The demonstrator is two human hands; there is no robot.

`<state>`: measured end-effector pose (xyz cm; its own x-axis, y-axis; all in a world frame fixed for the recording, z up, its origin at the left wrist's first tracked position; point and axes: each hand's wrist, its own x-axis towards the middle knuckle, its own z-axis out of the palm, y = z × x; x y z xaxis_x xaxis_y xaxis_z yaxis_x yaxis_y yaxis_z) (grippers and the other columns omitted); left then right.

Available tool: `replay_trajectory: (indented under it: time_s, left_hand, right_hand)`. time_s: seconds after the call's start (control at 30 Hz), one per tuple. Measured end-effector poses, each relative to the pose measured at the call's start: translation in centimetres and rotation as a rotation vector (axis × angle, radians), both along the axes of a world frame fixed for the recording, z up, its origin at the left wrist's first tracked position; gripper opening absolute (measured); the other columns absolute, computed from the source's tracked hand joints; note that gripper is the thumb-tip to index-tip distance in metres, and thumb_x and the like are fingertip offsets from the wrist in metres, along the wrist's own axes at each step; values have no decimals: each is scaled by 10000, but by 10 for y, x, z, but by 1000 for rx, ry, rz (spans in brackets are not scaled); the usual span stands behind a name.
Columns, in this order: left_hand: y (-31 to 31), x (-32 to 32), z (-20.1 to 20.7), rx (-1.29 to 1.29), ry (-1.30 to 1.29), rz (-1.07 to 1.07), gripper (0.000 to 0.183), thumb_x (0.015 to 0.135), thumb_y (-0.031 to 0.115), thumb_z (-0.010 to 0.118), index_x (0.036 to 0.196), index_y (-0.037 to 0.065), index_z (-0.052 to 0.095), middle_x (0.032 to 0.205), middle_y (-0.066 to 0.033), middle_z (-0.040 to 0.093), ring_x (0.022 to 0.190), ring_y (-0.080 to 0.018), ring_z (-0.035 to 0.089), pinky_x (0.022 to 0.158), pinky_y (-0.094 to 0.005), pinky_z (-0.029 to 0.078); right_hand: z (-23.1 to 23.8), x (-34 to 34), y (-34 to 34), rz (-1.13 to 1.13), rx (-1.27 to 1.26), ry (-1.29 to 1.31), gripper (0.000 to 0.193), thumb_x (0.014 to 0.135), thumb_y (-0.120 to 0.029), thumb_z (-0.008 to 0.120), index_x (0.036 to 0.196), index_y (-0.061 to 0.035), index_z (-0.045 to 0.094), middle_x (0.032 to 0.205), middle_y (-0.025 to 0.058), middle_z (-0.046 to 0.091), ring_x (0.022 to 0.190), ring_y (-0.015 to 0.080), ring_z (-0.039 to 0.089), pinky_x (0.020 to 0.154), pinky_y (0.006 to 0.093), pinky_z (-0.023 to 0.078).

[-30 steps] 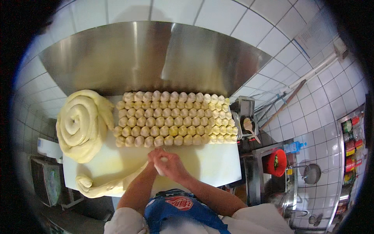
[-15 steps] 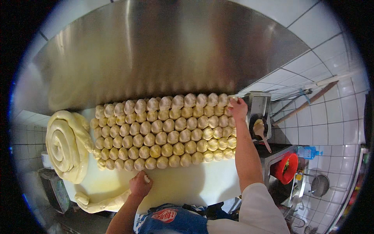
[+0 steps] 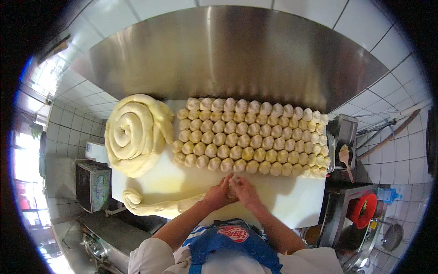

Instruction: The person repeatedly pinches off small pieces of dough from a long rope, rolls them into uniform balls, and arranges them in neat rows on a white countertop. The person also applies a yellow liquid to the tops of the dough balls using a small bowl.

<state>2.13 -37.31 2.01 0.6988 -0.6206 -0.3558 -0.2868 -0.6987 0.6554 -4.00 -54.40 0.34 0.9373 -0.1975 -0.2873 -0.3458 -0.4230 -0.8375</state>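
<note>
At the table's near middle my two hands meet. My left hand (image 3: 219, 194) is closed around the end of a thick dough rope (image 3: 159, 208), which trails left to a curled tail. Beside it my right hand (image 3: 246, 192), partly blurred, pinches pale dough (image 3: 233, 187) that shows between the hands. Whether this bit is still joined to the rope cannot be made out. Just beyond my fingers stand long, tight rows of round dough balls (image 3: 243, 140), some yellowish and oily. Left of the rows rests a large, glossy dough coil (image 3: 132, 134).
A white work surface (image 3: 292, 201) carries the dough, with a metal backsplash (image 3: 228, 55) behind. To the right are a pan with a wooden spatula (image 3: 346, 162), a red bowl (image 3: 361, 210) and a blue plastic bottle (image 3: 387, 195). A metal box-like appliance (image 3: 92, 186) stands at left.
My right hand has come back from the far right end of the rows to meet my left hand at the rope's end. The view has shifted left.
</note>
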Motion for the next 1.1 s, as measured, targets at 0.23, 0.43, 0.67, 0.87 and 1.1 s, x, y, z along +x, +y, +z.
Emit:
replay_trajectory:
  time_s: [0.23,0.43,0.67,0.87,1.1]
  left_hand:
    - [51,-6,2,-311,-95,-87,745,811,319,770,1409,78,398,1085,-194,692,984,-453,677,839,-499,568]
    - [37,1,32,-133,-129,-197,249,903,212,613,1088,54,556,1017,-183,714,889,-406,719,774,-499,585]
    - [43,44,35,-72,-209,-330,212,900,224,614,1034,60,614,1025,-177,716,973,-331,723,819,-475,577]
    - [38,56,-23,-3,-44,-266,312,911,319,576,1093,82,664,1096,-195,709,1019,-350,708,846,-505,563]
    - [48,56,-46,-143,180,-338,332,921,322,571,1124,79,668,1120,-185,719,998,-389,706,848,-529,563]
  right_hand:
    - [16,-2,90,-444,-51,68,387,995,-341,580,1088,23,675,923,249,701,867,416,683,784,454,528]
    - [54,-4,109,-571,-342,7,371,978,-334,592,1013,22,691,944,258,708,892,434,683,802,449,532]
    - [114,41,134,-629,-307,198,301,872,-259,670,983,13,736,859,205,732,836,307,719,780,409,556]
    - [137,155,152,-598,130,-27,349,914,-255,673,1144,3,625,1110,130,649,1011,225,624,915,348,484]
    - [25,276,120,-482,300,-179,592,918,-227,720,1422,-35,477,1219,134,590,1055,240,617,900,381,531]
